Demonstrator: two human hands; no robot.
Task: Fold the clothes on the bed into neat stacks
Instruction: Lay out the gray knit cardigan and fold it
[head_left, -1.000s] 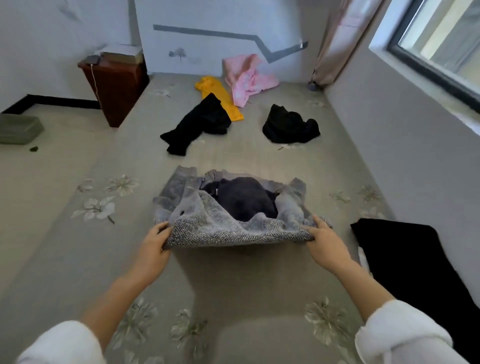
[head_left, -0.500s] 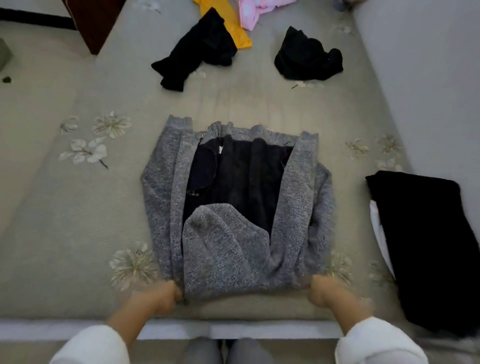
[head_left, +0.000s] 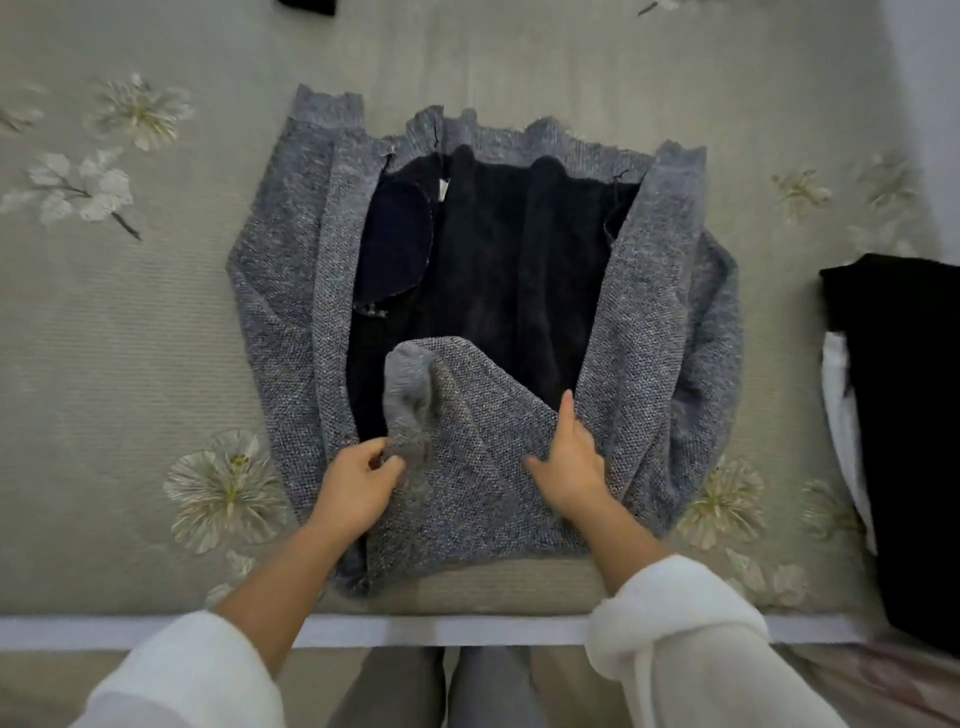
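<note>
A grey knit jacket (head_left: 670, 312) with a dark fleece lining lies flat near the bed's front edge, both sleeves folded inward along its sides. Its near part is turned up over the lining. My left hand (head_left: 358, 483) pinches the grey cuff end of that turned-up flap. My right hand (head_left: 571, 457) lies flat on the flap with fingers spread, pressing it down.
A folded black garment (head_left: 914, 415) over something white lies at the right edge of the bed. The floral bedsheet (head_left: 130, 338) stretches to the left and far side. The bed's white front edge (head_left: 467, 631) runs just below the jacket. A scrap of black cloth (head_left: 306, 5) shows at the top.
The jacket was drawn toward the bed's front edge and laid flat. Both hands have left its near corners and moved inward onto the turned-up flap. My view has tilted further down.
</note>
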